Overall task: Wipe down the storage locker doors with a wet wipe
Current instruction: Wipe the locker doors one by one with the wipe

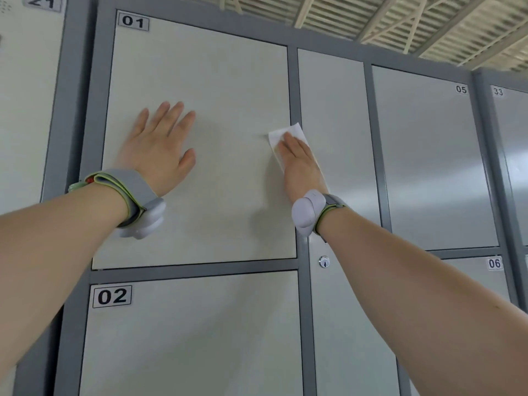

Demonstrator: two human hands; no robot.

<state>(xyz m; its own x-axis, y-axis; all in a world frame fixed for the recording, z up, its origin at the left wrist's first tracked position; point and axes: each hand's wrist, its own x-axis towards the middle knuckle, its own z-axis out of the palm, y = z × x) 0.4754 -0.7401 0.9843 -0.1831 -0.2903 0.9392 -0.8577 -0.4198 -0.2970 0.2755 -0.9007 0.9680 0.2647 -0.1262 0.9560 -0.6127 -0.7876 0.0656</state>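
Desk: What sits nearest the lens?

Photographer: Two bare forearms reach up from the lower corners, each strapped at the wrist. The left wristband point(134, 195) is grey with a green edge. The right wristband point(333, 205) carries a rounded pale pod.

Desk: And the hands?

Photographer: The left hand point(160, 147) lies flat on locker door 01 point(214, 75), fingers straight and spread, thumb out to the side, holding nothing. The right hand point(300, 164) is flat too, fingers straight and pressed together, pushing the wet wipe point(278, 135) against the locker.

Desk: Where exactly is the wipe?

Photographer: It is at the right edge of door 01, about mid-height, under the right fingers. Its white upper corner pokes out past the fingertips and overlaps the grey frame strip point(293, 81) between door 01 and the narrow door point(331, 110) beside it.

Desk: What surrounds them?

Photographer: Door 02 point(185, 344) sits directly below door 01. The narrow door has a small round keyhole lock point(324, 262) below the right wrist. Further right is door 05 point(423, 155) with door 06 point(474, 278) under it, then door 33 point(514, 144) at the picture's edge. Door 21 point(25, 81) shows at far left.

Desk: And the background?

Photographer: A pale slatted ceiling point(400, 18) with crossing beams runs above the locker tops.
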